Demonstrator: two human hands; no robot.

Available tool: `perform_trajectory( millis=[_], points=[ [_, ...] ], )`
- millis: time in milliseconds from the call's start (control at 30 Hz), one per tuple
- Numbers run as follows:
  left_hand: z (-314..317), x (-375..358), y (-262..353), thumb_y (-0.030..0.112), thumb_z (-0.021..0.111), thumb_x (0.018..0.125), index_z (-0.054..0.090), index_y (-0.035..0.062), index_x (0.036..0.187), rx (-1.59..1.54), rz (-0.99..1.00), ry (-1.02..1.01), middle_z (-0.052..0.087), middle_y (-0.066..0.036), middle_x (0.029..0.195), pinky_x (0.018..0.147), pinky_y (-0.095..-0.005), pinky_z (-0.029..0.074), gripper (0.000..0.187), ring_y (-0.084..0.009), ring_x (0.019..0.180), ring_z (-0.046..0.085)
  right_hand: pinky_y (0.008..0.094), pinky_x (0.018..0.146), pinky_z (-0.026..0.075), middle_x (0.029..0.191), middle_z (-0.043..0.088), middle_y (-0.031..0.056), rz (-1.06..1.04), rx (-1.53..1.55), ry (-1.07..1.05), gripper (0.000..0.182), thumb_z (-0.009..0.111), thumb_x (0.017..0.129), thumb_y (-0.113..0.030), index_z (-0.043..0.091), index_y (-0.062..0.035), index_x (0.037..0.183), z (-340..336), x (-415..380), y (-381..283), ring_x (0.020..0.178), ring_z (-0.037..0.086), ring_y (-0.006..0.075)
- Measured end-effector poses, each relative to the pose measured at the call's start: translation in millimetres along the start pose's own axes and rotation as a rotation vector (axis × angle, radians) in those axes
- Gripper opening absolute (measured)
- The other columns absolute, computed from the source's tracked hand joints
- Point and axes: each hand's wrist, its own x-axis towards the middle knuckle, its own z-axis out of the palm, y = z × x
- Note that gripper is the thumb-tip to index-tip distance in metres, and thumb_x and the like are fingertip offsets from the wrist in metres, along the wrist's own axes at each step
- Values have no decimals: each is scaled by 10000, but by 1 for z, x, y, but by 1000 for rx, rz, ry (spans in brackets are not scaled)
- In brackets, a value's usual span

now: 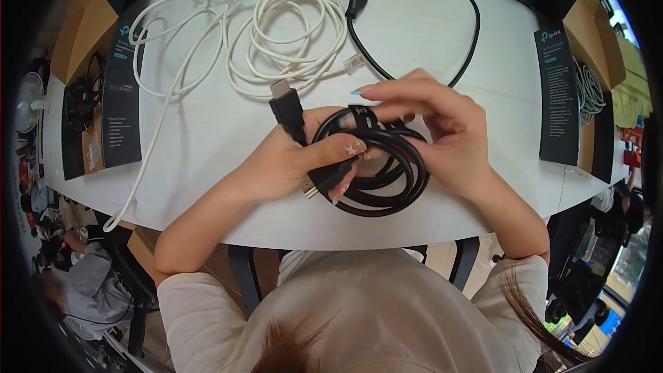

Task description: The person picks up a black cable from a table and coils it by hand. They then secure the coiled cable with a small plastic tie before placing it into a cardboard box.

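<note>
A black HDMI cable (387, 204) is wound into a coil and held over the table's near part. My left hand (290, 159) is closed around the coil's left side, its thumb pressed across the loops. One HDMI plug (286, 109) sticks up beside that hand's index finger, and a second plug (327, 179) pokes out below the thumb. On the coil's right side, my right hand (449, 131) grips the loops, with its fingers arched over the top. A dark strap (363, 119) crosses the upper loops. Part of the right thumb is hidden by the cable.
White network cable (290, 34) lies coiled on the white table (207, 214). Beyond my hands is another black cable end with a plug (357, 3). Open tp-link boxes stand at left (123, 110) and right (558, 97). At lower left a person (97, 283) sits.
</note>
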Motion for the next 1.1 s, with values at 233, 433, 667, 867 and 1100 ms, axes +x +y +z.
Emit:
perform_trajectory(
  millis=[233,433,667,867,1100],
  points=[
    [-9,2,-1,290,482,908,474,-8,923,-77,271,133,533,-84,594,768,-334,503,298,-127,500,500,258,904,381,1138,569,90,265,274,-42,357,490,907,-134,481,4,1236,-12,6,-3,1034,514,133],
    [5,-2,3,502,594,791,480,-26,942,54,128,133,502,-61,520,704,-332,533,560,-127,433,500,266,691,439,936,599,165,115,-140,-56,420,484,900,-134,416,-70,1309,-1,-4,-5,788,582,199],
    [0,-6,8,27,549,804,462,-25,1073,36,-45,-81,597,-112,741,536,-274,492,288,-151,595,592,264,554,442,759,622,157,105,-185,-98,385,517,883,-124,460,-49,1256,7,-9,-10,554,560,242],
    [-3,-3,0,-11,555,773,463,-9,1109,95,-30,-99,588,-99,802,582,-293,512,349,-168,638,613,283,562,451,750,628,128,145,-241,-141,367,551,862,-168,502,-29,1198,5,-9,-15,580,566,240],
    [10,-3,10,-46,616,642,478,-32,1071,100,-284,-104,594,-109,817,540,-286,527,451,-198,670,636,296,698,458,1068,554,114,-111,-332,-81,469,688,735,-95,529,-35,1172,0,-1,-15,841,550,233]
  ],
)
